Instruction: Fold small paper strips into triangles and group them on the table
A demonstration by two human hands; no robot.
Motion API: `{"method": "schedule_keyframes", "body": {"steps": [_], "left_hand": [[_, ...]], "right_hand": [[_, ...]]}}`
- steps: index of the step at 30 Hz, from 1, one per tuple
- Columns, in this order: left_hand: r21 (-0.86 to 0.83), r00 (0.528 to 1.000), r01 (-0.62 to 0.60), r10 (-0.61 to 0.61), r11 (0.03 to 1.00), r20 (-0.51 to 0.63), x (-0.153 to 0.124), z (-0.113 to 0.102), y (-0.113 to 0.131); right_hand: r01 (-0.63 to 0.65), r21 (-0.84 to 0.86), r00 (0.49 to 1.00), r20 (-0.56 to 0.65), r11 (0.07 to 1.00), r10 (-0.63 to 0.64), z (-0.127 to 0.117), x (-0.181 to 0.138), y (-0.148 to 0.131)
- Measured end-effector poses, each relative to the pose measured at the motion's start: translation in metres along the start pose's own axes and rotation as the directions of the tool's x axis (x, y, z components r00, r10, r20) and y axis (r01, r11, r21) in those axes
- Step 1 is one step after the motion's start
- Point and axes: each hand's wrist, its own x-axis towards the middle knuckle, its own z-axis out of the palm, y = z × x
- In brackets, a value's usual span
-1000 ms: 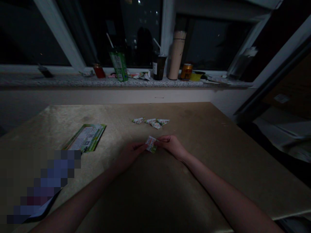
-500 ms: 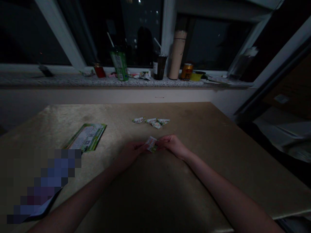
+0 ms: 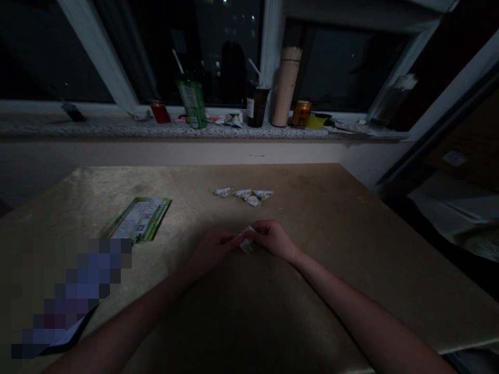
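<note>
- Paper (image 3: 247, 246): between both hands, over the table (image 3: 331, 218).
- Left hand (image 3: 212, 251), right hand (image 3: 276, 240): thumbs and fingers pinched closed on it.
- Probably light, thin, easily creased; best gripped lightly by opposite edges.

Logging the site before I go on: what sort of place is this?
Probably an indoor room at night, perhaps lived in: a table stands below a dark window, and the speckled sill holds a green drink container and a tall flask.
</note>
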Motion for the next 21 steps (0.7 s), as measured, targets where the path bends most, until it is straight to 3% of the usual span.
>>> {"method": "schedule_keyframes", "body": {"steps": [8, 15, 21], "left_hand": [[-0.014, 0.999, -0.013, 0.014, 1.000, 0.050, -0.0008, 0.0012, -0.0018], [-0.026, 0.996, 0.004, -0.002, 1.000, 0.089, -0.0032, 0.0013, 0.0003], [-0.025, 0.995, 0.000, 0.003, 1.000, 0.097, -0.0031, 0.0011, 0.0017]], "right_hand": [[-0.056, 0.130, 0.998, 0.050, 0.990, 0.050, -0.0045, -0.0009, -0.0014], [-0.040, 0.041, 0.996, 0.083, 0.998, 0.036, -0.0073, -0.0018, -0.0026], [0.048, -0.019, 0.998, 0.044, 0.999, -0.047, -0.0089, -0.0005, -0.0024]]}}
